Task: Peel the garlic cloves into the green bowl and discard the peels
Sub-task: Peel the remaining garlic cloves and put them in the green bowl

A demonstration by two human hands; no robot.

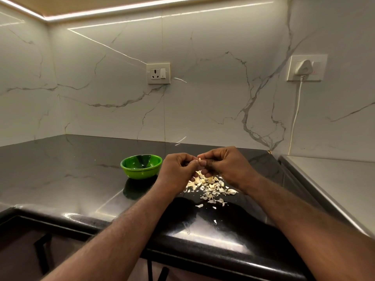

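White marble-veined walls meet in a corner behind my dark, glossy desk (60, 179). My left hand (178, 171) and right hand (227, 165) are raised together above the desk, fingers (194, 161) of both pinching one small garlic clove (200, 160) between them. Directly beneath my hands lies a loose pile of pale peels (211, 186), a few bits scattered nearer me. My green bowl (141, 166) sits on the desk just left of my left hand; I cannot tell what it holds.
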